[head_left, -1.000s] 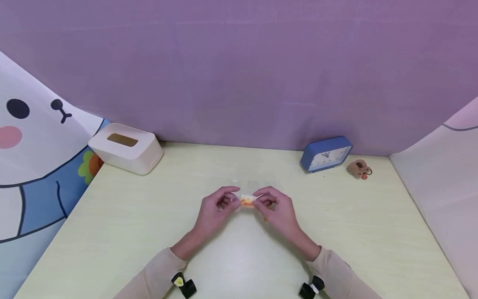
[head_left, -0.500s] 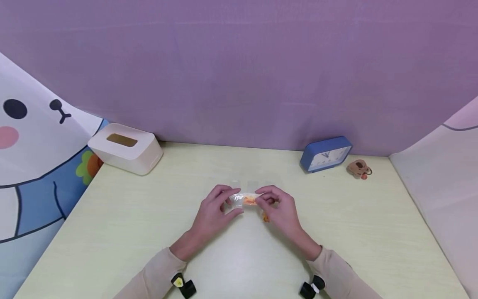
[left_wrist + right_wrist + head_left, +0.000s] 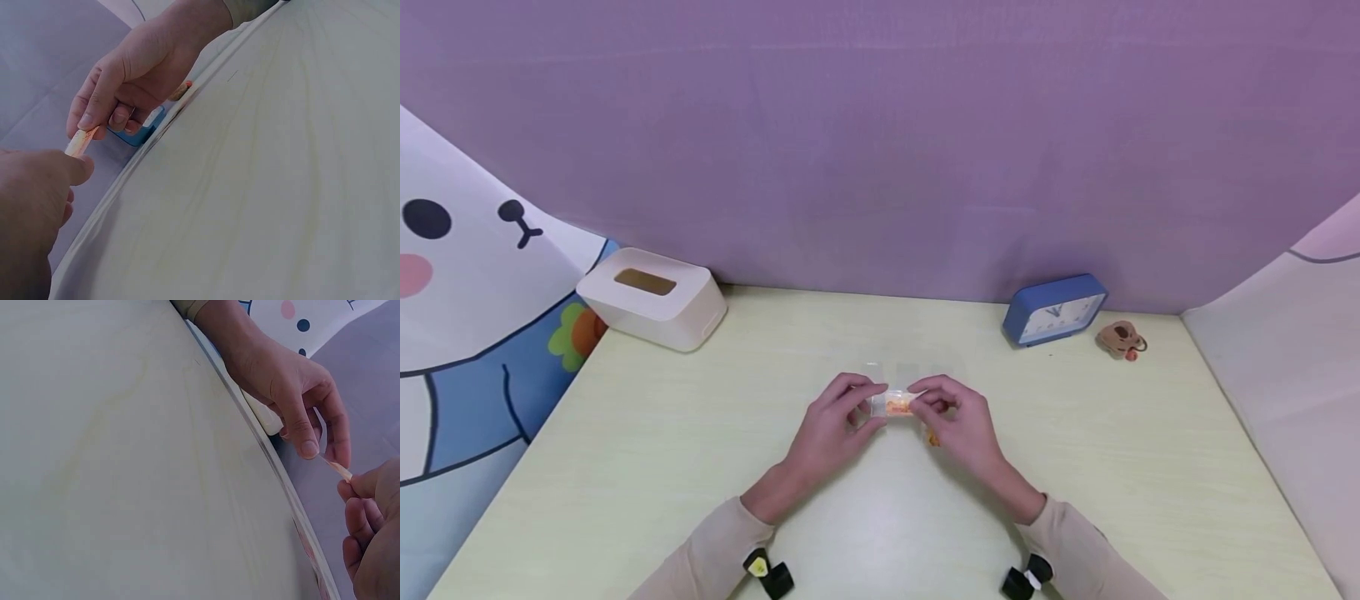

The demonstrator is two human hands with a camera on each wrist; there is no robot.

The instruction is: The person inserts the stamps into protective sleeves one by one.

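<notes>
A small clear plastic packet with an orange-and-white printed part (image 3: 898,405) is held between both hands, above the middle of the table. My right hand (image 3: 961,421) pinches the packet's printed right end between thumb and fingers. At the clear left end, my left hand (image 3: 831,423) holds on with curled fingers, its thumb and index finger spread around the edge. The right wrist view shows a clear film (image 3: 322,428) inside the left hand's grip. Just below the right fingers, a small orange patch (image 3: 933,437) shows, partly hidden by that hand.
Faint clear plastic pieces (image 3: 907,372) lie on the table (image 3: 662,467) just beyond the hands. A white tissue box (image 3: 655,296) stands at the back left. At the back right are a blue clock (image 3: 1055,309) and a brown animal-shaped trinket (image 3: 1121,340). A purple backdrop (image 3: 880,150) rises behind.
My left fingers loosened and spread from their pinch near the printed part, showing the clear end, then came closer around it. My right hand keeps its pinch on the packet.
</notes>
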